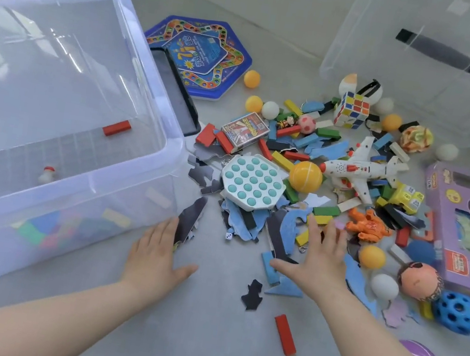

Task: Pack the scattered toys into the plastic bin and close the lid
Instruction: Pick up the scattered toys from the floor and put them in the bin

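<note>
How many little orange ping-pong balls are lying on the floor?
4 orange balls: one beside the blue game board, one just below it by a white ball, one right of the cube puzzle, one near the right hand. More may hide under the pile.

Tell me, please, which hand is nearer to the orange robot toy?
Right. The right hand lies just beside the orange robot toy; the left hand is far across, by the bin.

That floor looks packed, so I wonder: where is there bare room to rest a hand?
Bare floor lies in front, between the plastic bin and the lone red block. Another strip runs along the back wall. It is crowded around the toy plane and the pop pad.
</note>
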Motion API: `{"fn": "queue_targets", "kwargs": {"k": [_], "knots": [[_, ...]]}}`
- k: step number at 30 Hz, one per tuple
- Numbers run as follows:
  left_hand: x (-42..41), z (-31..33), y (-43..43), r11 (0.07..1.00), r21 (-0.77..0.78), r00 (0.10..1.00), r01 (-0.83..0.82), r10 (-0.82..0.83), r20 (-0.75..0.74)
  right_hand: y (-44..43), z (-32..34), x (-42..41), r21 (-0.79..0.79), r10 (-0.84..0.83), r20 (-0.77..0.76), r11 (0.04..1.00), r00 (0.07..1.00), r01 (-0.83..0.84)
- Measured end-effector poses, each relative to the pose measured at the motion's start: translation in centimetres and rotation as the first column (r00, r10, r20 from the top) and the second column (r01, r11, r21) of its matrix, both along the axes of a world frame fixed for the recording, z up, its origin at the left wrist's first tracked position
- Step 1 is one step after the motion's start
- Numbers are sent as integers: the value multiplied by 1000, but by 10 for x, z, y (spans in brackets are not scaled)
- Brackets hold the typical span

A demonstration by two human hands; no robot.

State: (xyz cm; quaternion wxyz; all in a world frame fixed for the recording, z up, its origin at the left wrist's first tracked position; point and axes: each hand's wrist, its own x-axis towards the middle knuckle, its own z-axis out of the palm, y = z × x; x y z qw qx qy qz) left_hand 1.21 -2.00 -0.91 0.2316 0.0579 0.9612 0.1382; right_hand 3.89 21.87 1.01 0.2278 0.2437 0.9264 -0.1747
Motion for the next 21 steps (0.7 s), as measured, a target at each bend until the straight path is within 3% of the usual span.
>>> {"fn": "queue_targets", "kwargs": {"k": [3,8,11,15,18,21], "knots": [[0,-8,9,998,-30,999,-53,53,-11,-19,-7,-20,-9,84,4,996,996,-84],[-16,-17,22,991,94,994,-94,98,-38,-37,-30,-25,60,168,57,983,984,-171],[-21,-22,36,994,107,999,-11,16,-48,-31,-40,-21,214,246,-155,954,957,-211],[-32,-20,53,998,56,1000,8,-7,-17,-19,-54,-18,266,284,-170,935,943,-234],[-35,-16,57,982,-86,981,169,-176,-82,-19,-56,-19,331,296,-259,921,919,-204],[-34,-15,59,898,-265,916,351,-388,-102,-19,-54,-22,367,306,-282,910,909,-192]]}}
